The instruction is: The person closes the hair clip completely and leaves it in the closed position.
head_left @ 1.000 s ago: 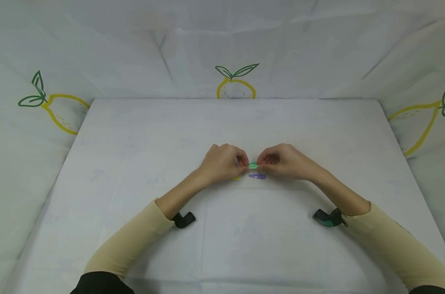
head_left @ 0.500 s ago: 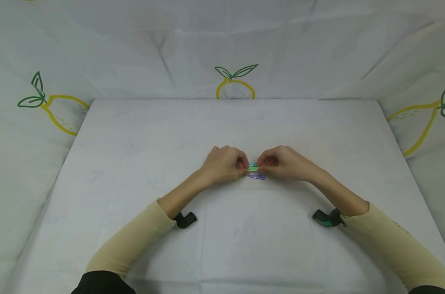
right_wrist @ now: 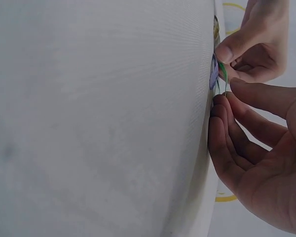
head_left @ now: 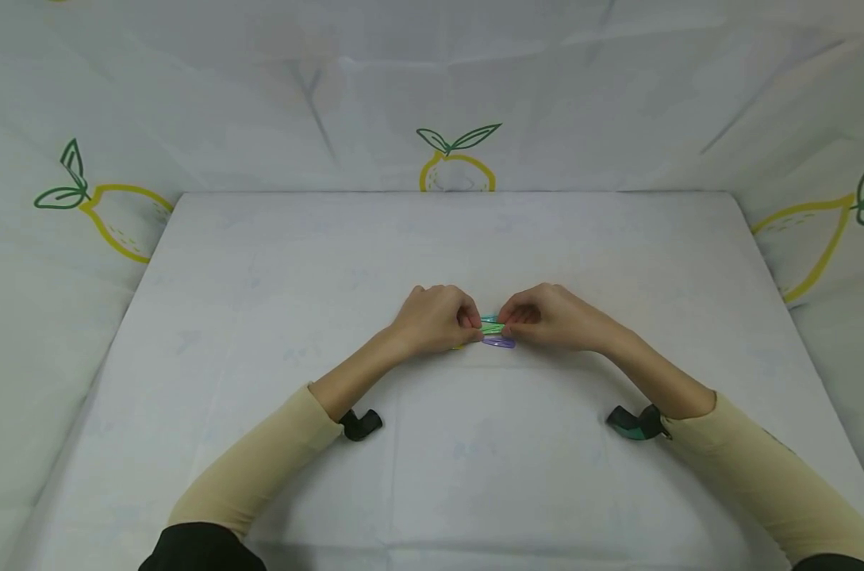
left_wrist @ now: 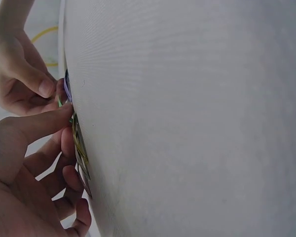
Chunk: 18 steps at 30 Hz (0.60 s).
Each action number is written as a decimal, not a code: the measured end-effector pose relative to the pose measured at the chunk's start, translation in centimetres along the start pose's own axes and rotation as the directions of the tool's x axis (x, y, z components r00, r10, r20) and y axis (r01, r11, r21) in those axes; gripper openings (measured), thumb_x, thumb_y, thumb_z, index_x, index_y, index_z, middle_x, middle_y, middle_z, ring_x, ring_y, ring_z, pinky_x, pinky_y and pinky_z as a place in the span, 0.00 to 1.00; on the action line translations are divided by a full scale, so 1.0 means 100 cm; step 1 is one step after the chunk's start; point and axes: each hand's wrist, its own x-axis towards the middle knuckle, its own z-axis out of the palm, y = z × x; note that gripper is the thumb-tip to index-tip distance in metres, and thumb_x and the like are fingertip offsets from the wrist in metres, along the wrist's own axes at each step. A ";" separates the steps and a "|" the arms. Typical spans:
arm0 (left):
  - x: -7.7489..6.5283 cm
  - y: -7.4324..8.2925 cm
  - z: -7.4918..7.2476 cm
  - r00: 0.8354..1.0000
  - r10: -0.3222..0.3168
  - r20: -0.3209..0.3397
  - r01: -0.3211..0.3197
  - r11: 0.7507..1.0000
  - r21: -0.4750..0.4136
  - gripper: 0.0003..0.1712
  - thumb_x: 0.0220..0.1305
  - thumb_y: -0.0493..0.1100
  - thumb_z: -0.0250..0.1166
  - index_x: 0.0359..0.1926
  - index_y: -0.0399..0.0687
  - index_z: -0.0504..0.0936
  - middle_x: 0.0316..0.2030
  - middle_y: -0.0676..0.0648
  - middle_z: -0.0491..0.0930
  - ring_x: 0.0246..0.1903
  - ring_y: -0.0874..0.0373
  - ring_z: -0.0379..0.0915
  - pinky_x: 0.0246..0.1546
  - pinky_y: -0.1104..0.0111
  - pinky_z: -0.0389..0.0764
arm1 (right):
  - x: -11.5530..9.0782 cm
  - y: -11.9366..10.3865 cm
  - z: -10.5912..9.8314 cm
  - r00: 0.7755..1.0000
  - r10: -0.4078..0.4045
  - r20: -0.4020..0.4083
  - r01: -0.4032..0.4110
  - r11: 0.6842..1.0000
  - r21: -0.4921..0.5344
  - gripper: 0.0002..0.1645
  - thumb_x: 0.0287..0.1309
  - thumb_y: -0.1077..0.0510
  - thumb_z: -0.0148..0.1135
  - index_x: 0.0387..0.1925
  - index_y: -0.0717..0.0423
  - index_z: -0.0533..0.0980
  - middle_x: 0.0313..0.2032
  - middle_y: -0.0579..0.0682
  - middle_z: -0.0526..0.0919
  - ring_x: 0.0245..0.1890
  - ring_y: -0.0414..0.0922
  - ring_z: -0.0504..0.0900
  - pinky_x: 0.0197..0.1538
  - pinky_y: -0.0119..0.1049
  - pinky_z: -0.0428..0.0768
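A green snap hair clip (head_left: pixel 492 327) is pinched at its two ends, low over the white table. My left hand (head_left: pixel 435 321) holds one end between thumb and fingers, while the right hand (head_left: pixel 556 317) grips the other. Just beyond it lies a teal hair clip (head_left: pixel 489 319), partly covered by the fingers. Nearer to me a purple hair clip (head_left: pixel 499 342) rests flat on the table, also seen in the right wrist view. A yellow hair clip (left_wrist: pixel 80 147) lies under the left hand, mostly hidden in the head view.
The white-covered table (head_left: pixel 403 444) spreads around both hands. White curtains (head_left: pixel 581 95) printed with yellow lemons hang behind and at both sides. Black wrist mounts (head_left: pixel 361 426) stick out under the cream sleeves (head_left: pixel 260 460).
Both hands have shifted slightly toward me with the green hair clip, which now sits closer to the purple one. More of the teal clip behind shows.
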 end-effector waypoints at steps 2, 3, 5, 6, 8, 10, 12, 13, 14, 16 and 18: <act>0.000 0.000 0.000 1.000 -0.003 -0.001 0.003 1.000 -0.002 0.07 0.65 0.50 0.79 0.35 0.55 0.92 0.29 0.58 0.88 0.32 0.64 0.80 0.41 0.65 0.71 | 0.000 0.000 0.000 1.000 0.000 0.003 0.000 1.000 0.001 0.07 0.67 0.63 0.73 0.45 0.58 0.89 0.37 0.48 0.92 0.38 0.42 0.86 0.46 0.29 0.83; 0.000 -0.001 0.000 1.000 -0.004 -0.001 0.004 1.000 -0.002 0.07 0.65 0.50 0.79 0.34 0.55 0.92 0.29 0.58 0.88 0.32 0.64 0.80 0.40 0.65 0.71 | 0.000 0.000 0.000 1.000 -0.001 0.004 0.001 1.000 0.000 0.07 0.67 0.63 0.73 0.45 0.58 0.89 0.37 0.48 0.92 0.38 0.42 0.86 0.46 0.29 0.83; 0.000 -0.001 0.000 1.000 -0.008 0.001 0.008 1.000 -0.001 0.07 0.65 0.50 0.79 0.34 0.56 0.92 0.29 0.58 0.88 0.32 0.64 0.80 0.40 0.65 0.70 | 0.000 0.000 0.000 1.000 -0.002 0.003 0.002 1.000 -0.006 0.07 0.67 0.63 0.72 0.45 0.58 0.89 0.38 0.47 0.92 0.39 0.41 0.86 0.47 0.29 0.83; 0.000 -0.001 0.000 1.000 -0.009 0.002 0.009 1.000 -0.002 0.07 0.65 0.50 0.79 0.34 0.56 0.91 0.28 0.58 0.88 0.32 0.64 0.80 0.40 0.65 0.70 | 0.000 0.001 0.000 1.000 -0.001 0.001 0.001 1.000 -0.010 0.07 0.67 0.63 0.72 0.45 0.58 0.89 0.37 0.47 0.92 0.39 0.41 0.86 0.47 0.29 0.83; 0.000 -0.001 0.000 1.000 -0.010 0.003 0.010 1.000 -0.003 0.07 0.64 0.50 0.79 0.34 0.56 0.91 0.28 0.58 0.88 0.33 0.64 0.80 0.41 0.65 0.69 | 0.000 0.001 0.000 1.000 0.006 -0.002 -0.006 1.000 -0.018 0.07 0.67 0.64 0.72 0.45 0.57 0.89 0.37 0.47 0.92 0.39 0.41 0.86 0.47 0.29 0.84; 0.000 -0.001 0.000 1.000 -0.013 0.003 0.013 1.000 -0.007 0.07 0.64 0.50 0.80 0.34 0.56 0.91 0.28 0.58 0.88 0.33 0.64 0.80 0.41 0.64 0.69 | 0.000 0.002 -0.001 1.000 0.009 -0.004 -0.010 1.000 -0.023 0.07 0.67 0.64 0.72 0.45 0.56 0.89 0.38 0.46 0.92 0.39 0.40 0.87 0.48 0.29 0.84; 0.000 -0.001 0.000 1.000 -0.015 0.002 0.015 1.000 -0.011 0.07 0.64 0.50 0.80 0.34 0.56 0.91 0.28 0.59 0.88 0.33 0.64 0.80 0.41 0.64 0.69 | -0.001 0.003 -0.001 1.000 0.019 -0.006 -0.019 0.999 -0.026 0.07 0.67 0.64 0.71 0.44 0.56 0.89 0.38 0.46 0.92 0.40 0.41 0.87 0.48 0.29 0.84; 0.000 -0.002 0.000 1.000 -0.016 0.001 0.016 1.000 -0.013 0.07 0.64 0.50 0.80 0.34 0.57 0.91 0.28 0.59 0.88 0.33 0.64 0.80 0.42 0.64 0.69 | -0.001 0.003 -0.001 1.000 0.018 -0.006 -0.018 0.999 -0.027 0.07 0.67 0.64 0.71 0.45 0.55 0.89 0.38 0.46 0.92 0.40 0.41 0.87 0.49 0.29 0.84; 0.000 -0.002 0.000 1.000 -0.016 0.000 0.016 1.000 -0.015 0.07 0.64 0.50 0.80 0.34 0.57 0.91 0.28 0.59 0.88 0.33 0.64 0.80 0.42 0.64 0.69 | -0.001 0.003 -0.001 1.000 0.016 -0.007 -0.017 0.999 -0.027 0.07 0.67 0.64 0.71 0.45 0.55 0.89 0.38 0.46 0.92 0.40 0.41 0.87 0.49 0.29 0.84; 0.000 -0.002 0.000 1.000 -0.013 -0.006 0.013 1.000 -0.018 0.07 0.64 0.50 0.80 0.34 0.57 0.91 0.29 0.59 0.88 0.33 0.64 0.80 0.41 0.64 0.70 | -0.001 0.004 -0.001 1.000 0.012 -0.013 -0.012 1.000 -0.026 0.07 0.67 0.64 0.71 0.45 0.56 0.89 0.38 0.46 0.92 0.40 0.41 0.87 0.49 0.30 0.84; 0.000 -0.003 0.000 1.000 -0.006 -0.015 0.006 1.000 -0.018 0.07 0.64 0.51 0.79 0.35 0.56 0.91 0.29 0.59 0.88 0.32 0.65 0.80 0.40 0.65 0.71 | -0.002 0.004 -0.001 1.000 0.007 -0.023 -0.008 1.000 -0.026 0.07 0.67 0.64 0.72 0.45 0.56 0.89 0.38 0.47 0.92 0.40 0.42 0.86 0.48 0.30 0.84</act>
